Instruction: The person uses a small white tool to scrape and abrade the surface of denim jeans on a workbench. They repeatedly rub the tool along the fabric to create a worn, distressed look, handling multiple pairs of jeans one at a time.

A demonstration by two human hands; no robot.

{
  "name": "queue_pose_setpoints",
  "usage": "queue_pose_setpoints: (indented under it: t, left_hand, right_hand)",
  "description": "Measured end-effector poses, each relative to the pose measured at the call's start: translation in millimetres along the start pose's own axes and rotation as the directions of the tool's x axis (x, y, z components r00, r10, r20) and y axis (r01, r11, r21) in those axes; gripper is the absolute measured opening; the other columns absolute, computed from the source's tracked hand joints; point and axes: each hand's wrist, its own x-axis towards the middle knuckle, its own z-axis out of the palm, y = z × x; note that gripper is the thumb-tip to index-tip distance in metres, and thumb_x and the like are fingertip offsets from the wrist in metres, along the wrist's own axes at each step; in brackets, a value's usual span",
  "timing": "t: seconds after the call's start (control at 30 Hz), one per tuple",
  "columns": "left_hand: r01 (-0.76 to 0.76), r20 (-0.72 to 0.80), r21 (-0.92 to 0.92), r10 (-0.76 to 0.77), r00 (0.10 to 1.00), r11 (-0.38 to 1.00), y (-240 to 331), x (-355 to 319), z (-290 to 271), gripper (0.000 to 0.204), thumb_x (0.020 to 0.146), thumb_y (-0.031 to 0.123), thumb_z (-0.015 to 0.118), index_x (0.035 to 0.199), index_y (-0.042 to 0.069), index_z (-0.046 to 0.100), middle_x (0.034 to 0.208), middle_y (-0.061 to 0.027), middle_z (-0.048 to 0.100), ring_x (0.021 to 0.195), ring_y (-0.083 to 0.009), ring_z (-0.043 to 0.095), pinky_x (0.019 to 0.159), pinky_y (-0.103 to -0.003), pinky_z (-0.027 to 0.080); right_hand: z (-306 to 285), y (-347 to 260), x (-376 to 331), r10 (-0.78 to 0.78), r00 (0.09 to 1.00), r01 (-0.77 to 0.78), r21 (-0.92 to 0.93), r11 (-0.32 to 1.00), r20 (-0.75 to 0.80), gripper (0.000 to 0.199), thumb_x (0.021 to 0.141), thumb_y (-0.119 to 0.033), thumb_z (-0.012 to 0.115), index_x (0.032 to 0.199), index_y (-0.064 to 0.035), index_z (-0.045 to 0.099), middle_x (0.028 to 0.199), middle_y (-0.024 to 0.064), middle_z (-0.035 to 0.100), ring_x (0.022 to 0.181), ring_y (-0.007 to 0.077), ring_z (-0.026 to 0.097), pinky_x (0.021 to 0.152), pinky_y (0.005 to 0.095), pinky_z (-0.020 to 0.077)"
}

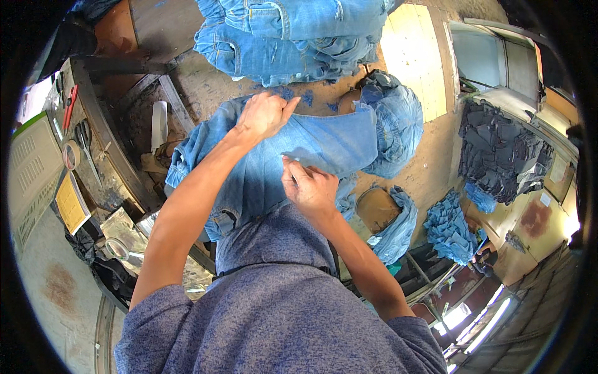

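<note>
Blue denim fills the middle of the view: a pair of light blue jeans [324,146] lies spread across a rounded work form in front of the person, just above their grey-blue knitted top [274,311]. The left hand [265,115] rests on the upper edge of the jeans at about twelve o'clock from the centre of the cloth, fingers curled loosely and pressing the fabric down rather than gripping anything. The right hand [308,187] sits at about five o'clock from the left one, on the lower part of the same garment; its thumb and forefinger are pinched narrow on what seems to be a small pale tool [291,159] whose tip touches the denim, though the thing is too small to tell its kind. Bits of blue fluff lie on the brown work surface [205,87] just above the jeans. At twelve o'clock, a heap of further blue jeans [293,37] is piled. At three o'clock, a bunched denim piece [398,118] hangs over the end of the form, and farther out a stack of dark grey garments [498,153] sits. At four o'clock, more blue cloth [448,227] is heaped. At nine o'clock, a cluttered bench holds scissors [84,140], a red-handled tool [70,106] and a roll of tape [70,154].
</note>
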Motion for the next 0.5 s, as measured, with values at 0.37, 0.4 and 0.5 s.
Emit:
queue_pose_setpoints:
  t: [0.37, 0.4, 0.5]
  left_hand:
    - [-0.038, -0.05, -0.002, 0.038, 0.998, 0.999, -3.5, 1.0, 4.7, 0.058, 0.105, 0.046, 0.06, 0.069, 0.003, 0.076, 0.072, -0.0293, 0.068, 0.073, -0.0517, 0.069, 0.072, -0.057, 0.058]
    - [-0.039, -0.046, 0.011, 0.039, 0.998, 0.999, -3.3, 1.2, 4.3, 0.058, 0.105, 0.046, 0.06, 0.069, 0.003, 0.076, 0.072, -0.0293, 0.068, 0.073, -0.0516, 0.069, 0.072, -0.057, 0.058]
    - [-0.034, -0.027, 0.002, 0.034, 0.999, 0.999, -2.8, 0.9, 3.9, 0.058, 0.105, 0.046, 0.06, 0.069, 0.003, 0.076, 0.072, -0.0292, 0.068, 0.073, -0.0512, 0.069, 0.073, -0.058, 0.058]
  right_hand:
    - [-7.3, 1.3, -6.9, 0.019, 0.999, -0.017, 0.098, 0.995, -0.025, 0.016, 0.083, -0.007, 0.081, 0.097, -0.0123, 0.077, 0.062, 0.0067, 0.067, 0.05, 0.0232, 0.066, 0.046, 0.0357, 0.0497]
    - [-8.2, 1.4, -6.9, 0.003, 1.0, -0.003, 0.06, 0.998, 0.002, 0.018, 0.082, -0.006, 0.081, 0.099, -0.0119, 0.077, 0.063, 0.007, 0.068, 0.051, 0.0234, 0.067, 0.047, 0.0358, 0.0502]
    - [-10.4, 1.4, -7.2, -0.026, 0.999, 0.028, 0.051, 0.998, -0.042, 0.017, 0.084, -0.007, 0.079, 0.1, -0.0116, 0.078, 0.063, 0.0066, 0.068, 0.051, 0.0235, 0.066, 0.047, 0.0362, 0.05]
